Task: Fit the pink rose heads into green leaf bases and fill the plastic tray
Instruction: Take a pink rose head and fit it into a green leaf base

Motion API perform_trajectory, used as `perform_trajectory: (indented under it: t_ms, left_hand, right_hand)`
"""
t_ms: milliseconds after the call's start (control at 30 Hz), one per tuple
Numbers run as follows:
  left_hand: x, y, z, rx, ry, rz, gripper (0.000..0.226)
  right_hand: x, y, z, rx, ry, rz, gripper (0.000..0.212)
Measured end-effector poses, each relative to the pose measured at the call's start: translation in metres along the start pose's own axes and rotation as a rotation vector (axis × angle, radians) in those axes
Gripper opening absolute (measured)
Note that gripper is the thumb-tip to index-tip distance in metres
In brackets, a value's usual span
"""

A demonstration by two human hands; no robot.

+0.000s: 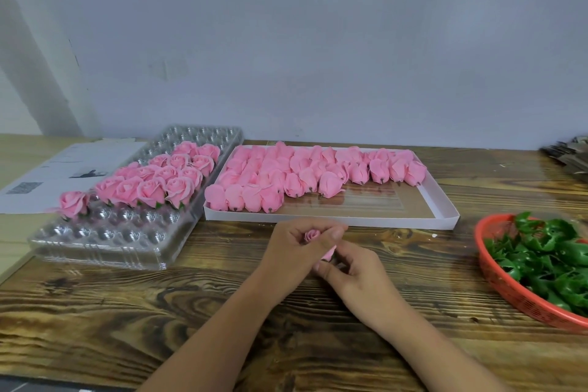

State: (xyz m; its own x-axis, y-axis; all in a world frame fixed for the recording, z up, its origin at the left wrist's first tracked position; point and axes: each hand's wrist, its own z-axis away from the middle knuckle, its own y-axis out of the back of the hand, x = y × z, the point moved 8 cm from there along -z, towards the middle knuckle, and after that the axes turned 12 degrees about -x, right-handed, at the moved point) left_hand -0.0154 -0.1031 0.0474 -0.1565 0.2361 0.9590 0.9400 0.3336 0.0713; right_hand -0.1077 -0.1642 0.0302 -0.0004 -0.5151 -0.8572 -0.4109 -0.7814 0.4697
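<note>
Head view: rose head (313,235) between fingers (331,234)

Both hands' fingers (331,234) around one pink rose head (312,235) (tray (95,243) part-filled)

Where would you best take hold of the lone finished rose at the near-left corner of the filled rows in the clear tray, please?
Pinch the lone rose low on its sides, just above the green base, coming from above. It sits upright in a tray cup, and its near and left sides look free of neighbours, so the petals need not be crushed.

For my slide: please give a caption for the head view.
Both hands hold one pink rose head between plastic tray and basket.
</note>
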Motion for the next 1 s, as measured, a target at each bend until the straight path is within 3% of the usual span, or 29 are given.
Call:
perform_trajectory:
  t_ms: [267,400,533,600,767,833,900,1000]
  left_hand:
    - [-0.008,-0.002,-0.002,-0.033,0.041,-0.139,0.020]
    - [-0.012,-0.004,-0.001,-0.076,0.082,-0.236,0.028]
    - [-0.018,-0.006,-0.002,-0.119,0.135,-0.306,0.071]
    - [-0.016,-0.007,-0.002,-0.135,0.131,-0.270,0.079]
    - [0.011,0.000,-0.001,-0.019,-0.089,-0.194,0.034]
    - [0.012,0.001,0.000,0.020,-0.092,-0.125,0.022]
    - [0.005,-0.001,0.000,0.021,-0.046,-0.109,0.016]
    - [-0.005,-0.003,0.000,0.003,0.000,-0.161,0.018]
  right_hand:
    - [0.000,0.004,0.003,0.035,-0.015,-0.043,0.021]
    - [-0.002,0.007,0.004,0.043,0.001,-0.035,0.030]
    - [-0.004,0.011,0.005,0.066,-0.002,0.002,0.038]
    - [-0.005,0.011,0.005,0.069,0.004,0.012,0.040]
    - [-0.003,0.000,0.001,-0.015,-0.010,0.040,0.020]
    - [-0.001,-0.002,0.001,-0.031,-0.016,0.099,0.008]
    - [-0.001,-0.003,0.001,-0.032,-0.020,0.140,0.010]
    - [-0.004,-0.001,0.003,-0.017,0.003,0.121,0.029]
